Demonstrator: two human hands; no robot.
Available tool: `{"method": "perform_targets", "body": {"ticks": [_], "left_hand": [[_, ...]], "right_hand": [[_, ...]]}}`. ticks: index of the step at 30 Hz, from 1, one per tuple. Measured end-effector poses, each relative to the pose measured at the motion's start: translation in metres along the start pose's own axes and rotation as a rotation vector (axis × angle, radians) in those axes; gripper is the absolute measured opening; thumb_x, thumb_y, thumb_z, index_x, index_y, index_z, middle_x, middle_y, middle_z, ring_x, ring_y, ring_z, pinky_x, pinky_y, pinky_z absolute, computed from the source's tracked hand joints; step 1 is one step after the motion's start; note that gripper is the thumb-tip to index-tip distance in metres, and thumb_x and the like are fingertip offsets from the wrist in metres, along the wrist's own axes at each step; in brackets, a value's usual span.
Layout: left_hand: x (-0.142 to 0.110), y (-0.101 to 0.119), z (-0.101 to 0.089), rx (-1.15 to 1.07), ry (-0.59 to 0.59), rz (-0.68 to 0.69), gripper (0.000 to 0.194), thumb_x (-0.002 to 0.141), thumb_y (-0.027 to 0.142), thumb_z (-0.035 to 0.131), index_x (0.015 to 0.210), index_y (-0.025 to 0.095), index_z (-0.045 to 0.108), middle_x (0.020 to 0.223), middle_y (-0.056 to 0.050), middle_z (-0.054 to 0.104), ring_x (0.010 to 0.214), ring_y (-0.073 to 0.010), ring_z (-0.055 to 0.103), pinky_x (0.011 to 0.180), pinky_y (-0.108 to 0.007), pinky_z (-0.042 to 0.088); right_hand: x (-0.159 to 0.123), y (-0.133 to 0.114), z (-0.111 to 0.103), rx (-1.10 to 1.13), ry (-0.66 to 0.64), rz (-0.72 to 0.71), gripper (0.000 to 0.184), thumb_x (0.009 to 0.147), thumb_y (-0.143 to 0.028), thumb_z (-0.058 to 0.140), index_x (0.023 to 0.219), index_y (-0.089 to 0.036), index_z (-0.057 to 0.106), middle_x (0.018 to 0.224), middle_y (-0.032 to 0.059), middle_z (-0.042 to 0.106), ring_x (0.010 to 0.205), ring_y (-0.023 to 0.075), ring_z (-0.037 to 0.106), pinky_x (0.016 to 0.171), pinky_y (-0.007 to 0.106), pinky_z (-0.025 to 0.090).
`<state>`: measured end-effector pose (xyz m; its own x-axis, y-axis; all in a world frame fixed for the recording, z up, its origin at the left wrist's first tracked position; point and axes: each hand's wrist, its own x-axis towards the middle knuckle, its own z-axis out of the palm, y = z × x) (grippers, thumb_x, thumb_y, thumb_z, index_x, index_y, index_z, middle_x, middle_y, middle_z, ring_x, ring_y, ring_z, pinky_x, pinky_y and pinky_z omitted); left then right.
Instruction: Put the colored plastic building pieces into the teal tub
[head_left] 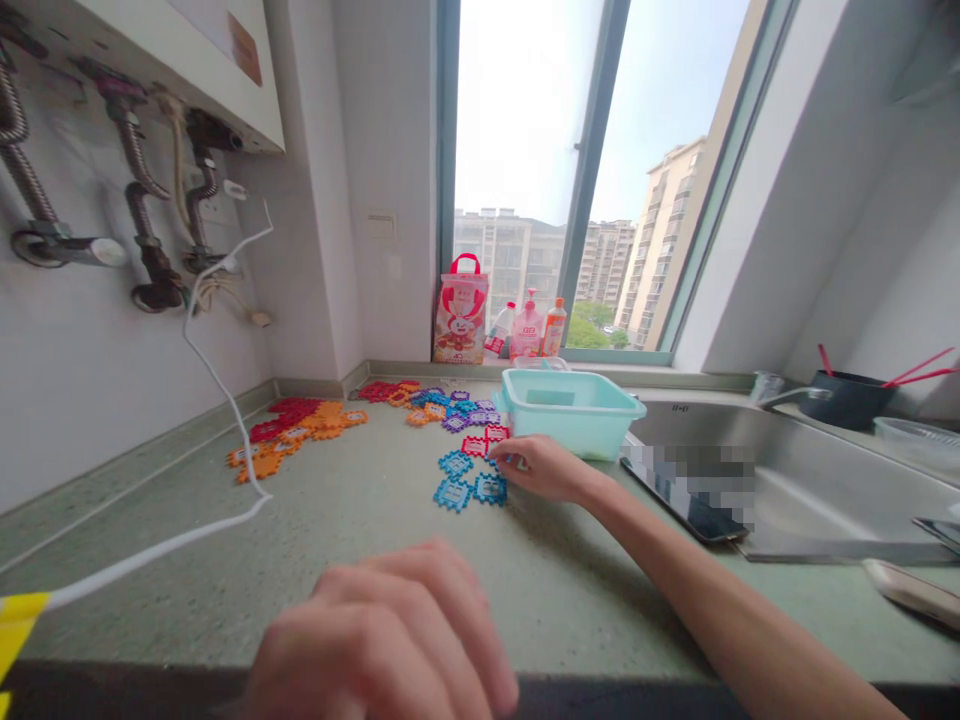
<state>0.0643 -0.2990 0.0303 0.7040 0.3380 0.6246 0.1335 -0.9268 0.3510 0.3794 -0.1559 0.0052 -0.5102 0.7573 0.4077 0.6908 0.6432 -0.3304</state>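
My right hand [541,466] reaches across the counter with fingers and thumb pinched together at a small blue toothed-edge tile, mostly hidden by the fingers. Left of it lie blue toothed-edge tiles [453,493], some touching edge to edge. Red toothed-edge tiles [474,446] sit just behind them. My left hand [382,640] is in the near foreground, above the counter's front edge, back toward me. Its fingers curl downward, smeared by motion, and their tips are hidden. Beside my right hand stands a pale turquoise plastic basin [574,415].
Orange tiles [322,422], dark red tiles [289,415] and purple tiles [480,418] lie farther back. A white cable [217,380] crosses the counter's left side. To the right, a phone [686,500] rests by the steel sink [810,480]. Bottles [528,328] stand at the window.
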Motion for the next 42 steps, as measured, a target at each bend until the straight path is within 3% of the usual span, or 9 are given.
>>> {"method": "perform_targets", "body": {"ticks": [3, 7, 10, 13, 18, 22, 27, 33, 42], "left_hand": [[0.043, -0.053, -0.009, -0.004, -0.143, 0.026, 0.037, 0.107, 0.037, 0.05, 0.139, 0.024, 0.063, 0.126, -0.013, 0.074, 0.121, -0.0284, 0.068, 0.109, -0.047, 0.055], [0.075, -0.175, -0.012, 0.343, -0.25, 0.019, 0.041, 0.104, 0.028, 0.053, 0.144, 0.027, 0.06, 0.15, -0.011, 0.061, 0.141, -0.0293, 0.054, 0.122, -0.052, 0.041], [0.086, -0.26, -0.01, 0.48, -0.177, -0.14, 0.044, 0.103, 0.03, 0.047, 0.145, 0.026, 0.061, 0.157, -0.01, 0.054, 0.146, -0.0301, 0.049, 0.124, -0.052, 0.039], [0.098, -0.301, -0.008, 0.499, -0.142, -0.203, 0.049, 0.106, 0.037, 0.041, 0.149, 0.025, 0.06, 0.161, -0.011, 0.051, 0.146, -0.032, 0.049, 0.123, -0.054, 0.04], [0.101, -0.297, -0.011, 0.393, -0.357, -0.053, 0.047, 0.108, 0.048, 0.041, 0.14, 0.027, 0.068, 0.146, -0.008, 0.065, 0.137, -0.0256, 0.058, 0.119, -0.04, 0.043], [0.077, -0.284, -0.026, 0.428, -0.288, -0.164, 0.044, 0.105, 0.053, 0.044, 0.116, 0.024, 0.075, 0.119, -0.008, 0.075, 0.11, -0.0232, 0.07, 0.103, -0.035, 0.052], [0.06, -0.278, -0.039, 0.733, -0.185, -0.384, 0.045, 0.102, 0.057, 0.045, 0.085, 0.021, 0.068, 0.092, -0.009, 0.072, 0.09, -0.027, 0.069, 0.087, -0.04, 0.051], [0.064, -0.278, -0.034, 0.877, -0.2, -0.363, 0.038, 0.097, 0.05, 0.055, 0.111, 0.018, 0.069, 0.108, -0.015, 0.074, 0.108, -0.0342, 0.066, 0.103, -0.049, 0.042], [0.06, -0.292, -0.035, 0.713, -0.267, -0.365, 0.058, 0.1, 0.049, 0.047, 0.146, 0.016, 0.058, 0.152, -0.015, 0.06, 0.138, -0.0308, 0.057, 0.115, -0.044, 0.042]], "right_hand": [[0.0, 0.001, -0.002, -0.03, 0.005, 0.0, 0.031, 0.094, -0.012, 0.062, 0.118, -0.022, 0.079, 0.096, 0.003, 0.079, 0.08, 0.0183, 0.071, 0.075, 0.024, 0.049], [0.001, 0.003, -0.004, -0.065, 0.006, -0.01, 0.031, 0.093, -0.01, 0.063, 0.116, -0.022, 0.079, 0.094, 0.0026, 0.078, 0.078, 0.0178, 0.07, 0.074, 0.024, 0.047], [0.002, 0.005, -0.005, -0.082, 0.009, -0.009, 0.029, 0.093, -0.009, 0.063, 0.112, -0.023, 0.079, 0.092, 0.002, 0.078, 0.076, 0.0172, 0.069, 0.072, 0.023, 0.046], [0.002, 0.007, -0.005, -0.065, 0.017, -0.013, 0.029, 0.092, -0.009, 0.063, 0.112, -0.023, 0.079, 0.094, 0.0024, 0.078, 0.077, 0.0174, 0.069, 0.072, 0.023, 0.046], [0.001, 0.012, -0.003, -0.049, 0.013, -0.031, 0.029, 0.093, -0.01, 0.063, 0.112, -0.023, 0.079, 0.096, 0.0023, 0.078, 0.078, 0.0173, 0.069, 0.074, 0.023, 0.047], [0.001, 0.014, -0.004, -0.052, -0.009, -0.029, 0.027, 0.093, -0.011, 0.061, 0.111, -0.023, 0.079, 0.093, 0.0011, 0.078, 0.075, 0.0163, 0.068, 0.073, 0.023, 0.046], [0.0, 0.009, -0.007, -0.123, -0.012, 0.077, 0.025, 0.095, -0.016, 0.064, 0.114, -0.024, 0.079, 0.094, 0.0021, 0.078, 0.077, 0.0181, 0.069, 0.074, 0.025, 0.046], [-0.002, 0.007, -0.008, -0.243, -0.117, 0.232, 0.037, 0.096, -0.027, 0.068, 0.132, -0.024, 0.074, 0.079, 0.0019, 0.075, 0.068, 0.021, 0.066, 0.068, 0.027, 0.043], [0.001, 0.012, -0.002, -0.102, -0.176, 0.238, 0.025, 0.095, -0.033, 0.071, 0.116, -0.023, 0.081, 0.074, -0.001, 0.071, 0.062, 0.0166, 0.061, 0.063, 0.025, 0.039]]}}
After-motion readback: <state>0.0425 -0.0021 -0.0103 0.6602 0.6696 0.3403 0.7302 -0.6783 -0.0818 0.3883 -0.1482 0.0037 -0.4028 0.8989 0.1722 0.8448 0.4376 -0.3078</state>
